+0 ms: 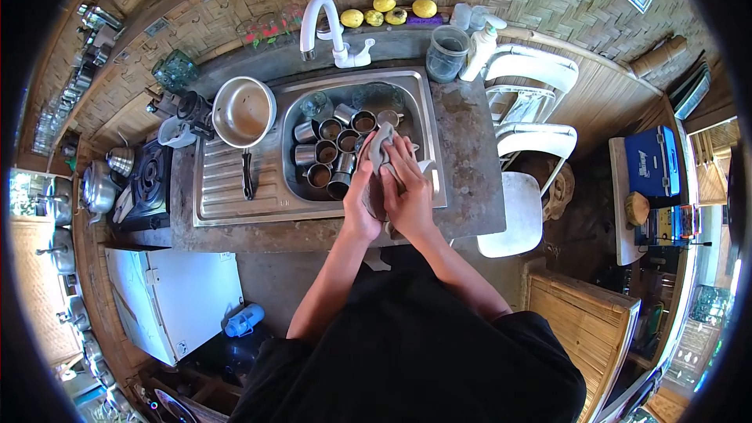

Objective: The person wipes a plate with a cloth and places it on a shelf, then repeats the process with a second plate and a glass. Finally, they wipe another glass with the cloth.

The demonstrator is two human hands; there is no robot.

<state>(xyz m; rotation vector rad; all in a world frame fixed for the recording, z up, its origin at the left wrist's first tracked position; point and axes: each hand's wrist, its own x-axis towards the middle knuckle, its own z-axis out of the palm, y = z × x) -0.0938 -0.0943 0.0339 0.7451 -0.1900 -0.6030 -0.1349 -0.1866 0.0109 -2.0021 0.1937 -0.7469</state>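
Observation:
Over the right front part of the steel sink (288,188), my left hand (361,202) and my right hand (410,194) are closed together around a crumpled grey cloth (379,149). Between my palms, below the cloth, shows a dark brownish surface whose kind I cannot make out. Several metal mugs (327,151) crowd the basin just left of my hands, some with brown insides facing up. A clear glass (315,105) lies near the basin's back left corner. A white rounded rim (428,167) shows just right of my right hand, partly hidden by it.
A white faucet (319,19) arches behind the sink. On the ribbed drainboard (219,176) rests a pan (244,112) with a black handle. Yellow fruits (384,3), a tinted container (448,53) and a pump bottle (479,51) line the back. White chairs (517,204) stand right; a stove (149,180) left.

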